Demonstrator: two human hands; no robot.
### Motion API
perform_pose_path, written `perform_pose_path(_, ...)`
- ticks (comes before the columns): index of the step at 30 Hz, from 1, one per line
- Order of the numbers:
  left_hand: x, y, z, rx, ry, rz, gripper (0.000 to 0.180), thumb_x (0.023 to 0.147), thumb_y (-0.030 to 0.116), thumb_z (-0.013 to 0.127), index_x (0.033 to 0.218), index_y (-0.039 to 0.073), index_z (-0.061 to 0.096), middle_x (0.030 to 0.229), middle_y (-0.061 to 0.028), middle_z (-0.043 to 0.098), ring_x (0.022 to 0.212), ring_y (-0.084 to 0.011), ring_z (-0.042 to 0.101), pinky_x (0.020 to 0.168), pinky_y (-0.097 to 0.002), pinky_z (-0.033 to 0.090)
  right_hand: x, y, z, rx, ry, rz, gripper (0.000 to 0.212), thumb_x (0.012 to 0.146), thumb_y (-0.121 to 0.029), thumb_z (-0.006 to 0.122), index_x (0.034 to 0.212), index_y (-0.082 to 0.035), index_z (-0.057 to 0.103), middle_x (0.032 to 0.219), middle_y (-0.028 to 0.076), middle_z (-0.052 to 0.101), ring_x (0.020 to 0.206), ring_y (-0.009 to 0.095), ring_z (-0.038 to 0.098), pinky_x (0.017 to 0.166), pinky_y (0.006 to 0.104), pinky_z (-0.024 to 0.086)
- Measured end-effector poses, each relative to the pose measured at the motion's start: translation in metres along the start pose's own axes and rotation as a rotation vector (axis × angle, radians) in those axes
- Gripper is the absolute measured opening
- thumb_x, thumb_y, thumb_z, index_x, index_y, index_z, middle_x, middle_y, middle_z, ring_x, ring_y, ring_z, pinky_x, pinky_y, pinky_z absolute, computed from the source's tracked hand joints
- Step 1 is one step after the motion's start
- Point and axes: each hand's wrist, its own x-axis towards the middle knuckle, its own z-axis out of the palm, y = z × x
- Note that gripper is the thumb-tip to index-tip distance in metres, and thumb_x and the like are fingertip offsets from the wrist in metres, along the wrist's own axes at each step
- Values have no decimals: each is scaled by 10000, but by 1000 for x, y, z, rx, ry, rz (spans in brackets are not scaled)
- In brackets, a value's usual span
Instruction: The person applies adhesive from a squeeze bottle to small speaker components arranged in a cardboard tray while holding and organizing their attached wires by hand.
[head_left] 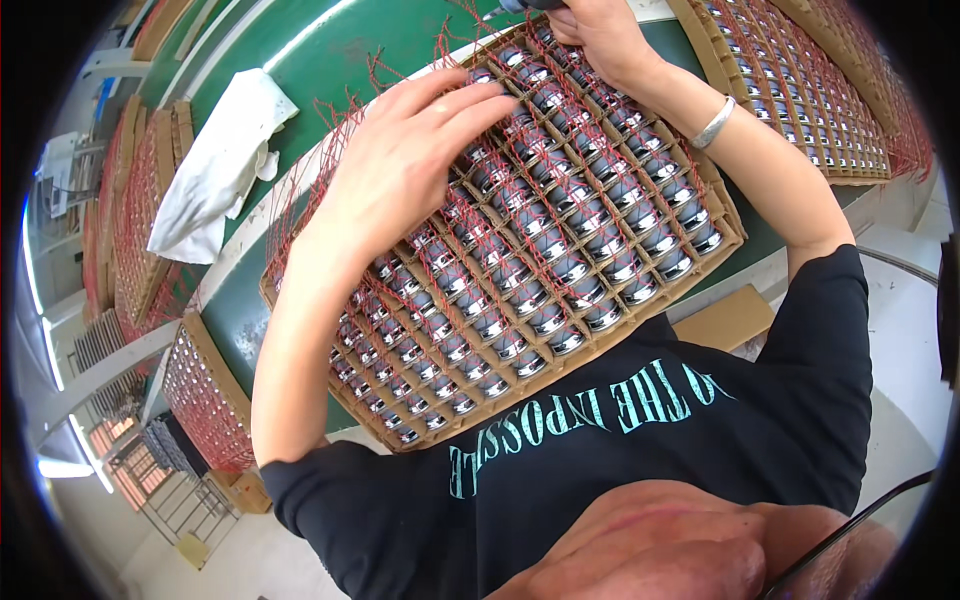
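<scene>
Right in front of me, a cardboard tray (738, 228) is split by dividers into many cells. Each holds a small round silver-and-dark part (568, 340) with twisted red wires (375, 72) coming out. My left hand (400, 150) reaches over the far left part of the tray, fingers stretched out and lying over the parts and wires; whether it touches them I cannot tell. At the tray's far edge, my right hand (605, 40) is closed round a tool (518, 5) with a blue-grey and dark handle and a thin metal tip. The top of the picture cuts off part of the tool.
The tray rests over a green tabletop (335, 50). A crumpled white cloth or bag (215, 165) lies at the left. Similar filled trays stand at the right (785, 100) and lower left (205, 400). A flat brown cardboard box (725, 320) sits near my body on the right.
</scene>
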Motion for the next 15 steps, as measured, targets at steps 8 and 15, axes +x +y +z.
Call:
perform_pose_path(8,9,-3,10,130,-37,9,513,772,-23,620,1277,68,632,1202,-85,637,1274,-296,541,1098,-433,442,-7,3,-6,-98,-85,-105,196,946,-244,721,904,-54,692,828,-18,656,776,78,594,708,273,489)
perform_pose_path(15,-8,1,12,173,-62,-107,589,744,-66,598,1312,89,626,1273,-83,605,1297,-298,525,1106,-448,435,-25,-5,0,-287,-249,-71,223,896,-235,791,914,-53,663,837,-12,653,795,87,597,736,284,507)
